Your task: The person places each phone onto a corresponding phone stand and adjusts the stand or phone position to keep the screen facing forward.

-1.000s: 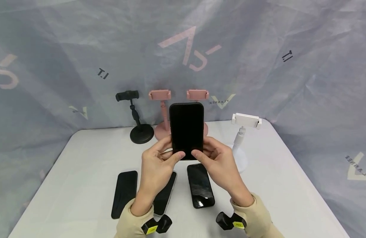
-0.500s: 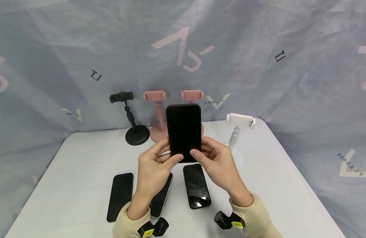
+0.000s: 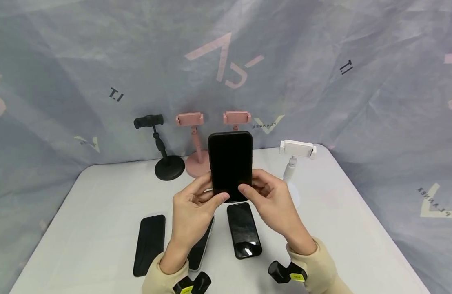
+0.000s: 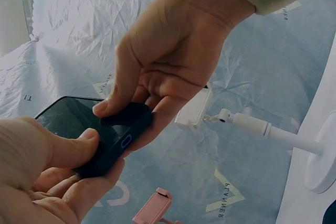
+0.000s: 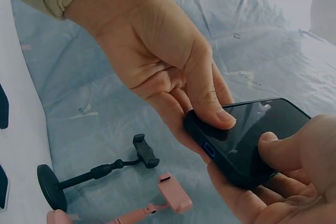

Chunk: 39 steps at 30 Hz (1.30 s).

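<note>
A black smartphone is held upright above the table, its dark screen facing me. My left hand grips its lower left side, thumb on the front of the screen and fingers behind. On the lower right side my right hand does the same, thumb pressing near the bottom. Both wrist views show the bottom edge with the charging port. Beneath the hands lie three more phones: a dark phone in the middle, a light-edged phone partly hidden by the left arm, and a black phone at left.
Along the back stand a black phone stand, a pink phone stand and a second pink stand mostly hidden by the held phone. A white phone stand is at right. Behind the white table hangs a grey printed cloth.
The view has shifted a little, so the stands and table appear further left than a second ago. The held phone has drifted slightly right and down against the stands; both hands keep their grip.
</note>
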### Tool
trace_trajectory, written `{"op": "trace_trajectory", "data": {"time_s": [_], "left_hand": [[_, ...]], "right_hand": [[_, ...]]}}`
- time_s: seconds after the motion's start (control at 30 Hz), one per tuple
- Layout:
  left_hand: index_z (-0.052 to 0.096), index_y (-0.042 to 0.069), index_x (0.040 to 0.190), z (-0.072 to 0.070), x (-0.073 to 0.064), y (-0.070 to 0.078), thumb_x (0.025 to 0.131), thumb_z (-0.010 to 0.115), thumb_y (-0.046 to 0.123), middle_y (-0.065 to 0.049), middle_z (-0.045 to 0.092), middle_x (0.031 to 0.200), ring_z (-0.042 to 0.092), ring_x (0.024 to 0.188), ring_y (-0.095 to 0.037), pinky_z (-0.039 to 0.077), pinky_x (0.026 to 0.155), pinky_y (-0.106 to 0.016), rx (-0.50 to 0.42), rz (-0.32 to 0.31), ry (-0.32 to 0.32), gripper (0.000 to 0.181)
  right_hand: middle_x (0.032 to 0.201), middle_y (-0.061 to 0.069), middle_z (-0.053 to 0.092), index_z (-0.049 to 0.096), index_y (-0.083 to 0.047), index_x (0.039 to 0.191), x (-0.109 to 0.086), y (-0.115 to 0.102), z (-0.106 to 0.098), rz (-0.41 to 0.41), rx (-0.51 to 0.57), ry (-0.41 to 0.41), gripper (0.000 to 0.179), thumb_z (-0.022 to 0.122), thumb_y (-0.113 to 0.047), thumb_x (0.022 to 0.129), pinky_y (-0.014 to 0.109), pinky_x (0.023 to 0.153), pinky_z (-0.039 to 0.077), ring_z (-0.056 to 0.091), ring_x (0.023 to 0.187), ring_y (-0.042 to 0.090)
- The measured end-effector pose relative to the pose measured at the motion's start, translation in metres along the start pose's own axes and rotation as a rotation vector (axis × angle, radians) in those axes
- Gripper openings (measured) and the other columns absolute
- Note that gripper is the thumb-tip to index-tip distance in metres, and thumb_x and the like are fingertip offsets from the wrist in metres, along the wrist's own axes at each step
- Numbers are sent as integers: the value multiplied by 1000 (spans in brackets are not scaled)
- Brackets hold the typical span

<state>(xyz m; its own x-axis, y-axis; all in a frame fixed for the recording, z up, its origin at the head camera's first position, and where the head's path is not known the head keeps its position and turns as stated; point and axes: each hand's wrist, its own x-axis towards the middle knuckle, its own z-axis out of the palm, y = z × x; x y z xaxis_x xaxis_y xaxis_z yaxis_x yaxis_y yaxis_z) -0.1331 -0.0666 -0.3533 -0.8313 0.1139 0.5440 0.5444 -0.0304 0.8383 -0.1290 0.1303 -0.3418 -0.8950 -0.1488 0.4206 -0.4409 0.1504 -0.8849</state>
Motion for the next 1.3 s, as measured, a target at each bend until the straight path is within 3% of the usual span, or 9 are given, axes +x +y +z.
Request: {"op": "trace_trajectory", "data": {"time_s": [0.23, 0.67, 0.83, 1.03, 1.3], "left_hand": [[66, -2, 133, 4, 0, 1, 81, 81, -9, -21, 74, 119, 76, 103, -18, 61, 84, -34, -13, -16, 0, 54], [65, 4, 134, 12, 2, -5, 86, 79, -5, -16, 74, 119, 76, 102, -18, 62, 84, -35, -3, 24, -42, 51], [66, 0, 131, 14, -3, -8, 88, 75, -8, -21, 73, 116, 77, 91, -16, 63, 76, -35, -28, 18, -43, 45], [64, -5, 131, 15, -4, -9, 90, 73, -9, -25, 72, 119, 78, 93, -15, 64, 74, -39, -77, 7, -62, 42], [66, -6, 128, 18, -5, -8, 90, 73, -10, -24, 73, 116, 78, 94, -16, 64, 71, -39, -93, 7, -22, 38]], "right_hand": [[107, 9, 77, 70, -6, 121, -1, -2, -6, -1, -2, -12, 24, 70, -4, 97, 28, 77, 61, 75, 91, 15], [108, 11, 78, 71, -3, 120, 1, -7, -18, 1, -27, 29, 26, 71, 1, 95, 27, 77, 61, 75, 95, 13], [110, 12, 78, 70, -2, 122, 0, -6, -22, 29, -27, 44, 26, 70, -1, 96, 27, 78, 60, 75, 96, 12], [109, 12, 78, 70, -2, 121, 0, -5, -25, 52, -27, 66, 25, 70, -2, 96, 25, 79, 59, 76, 96, 12], [109, 10, 78, 70, -4, 121, 2, -2, -24, 49, -37, 53, 23, 69, -5, 98, 26, 81, 59, 75, 98, 13]]}}
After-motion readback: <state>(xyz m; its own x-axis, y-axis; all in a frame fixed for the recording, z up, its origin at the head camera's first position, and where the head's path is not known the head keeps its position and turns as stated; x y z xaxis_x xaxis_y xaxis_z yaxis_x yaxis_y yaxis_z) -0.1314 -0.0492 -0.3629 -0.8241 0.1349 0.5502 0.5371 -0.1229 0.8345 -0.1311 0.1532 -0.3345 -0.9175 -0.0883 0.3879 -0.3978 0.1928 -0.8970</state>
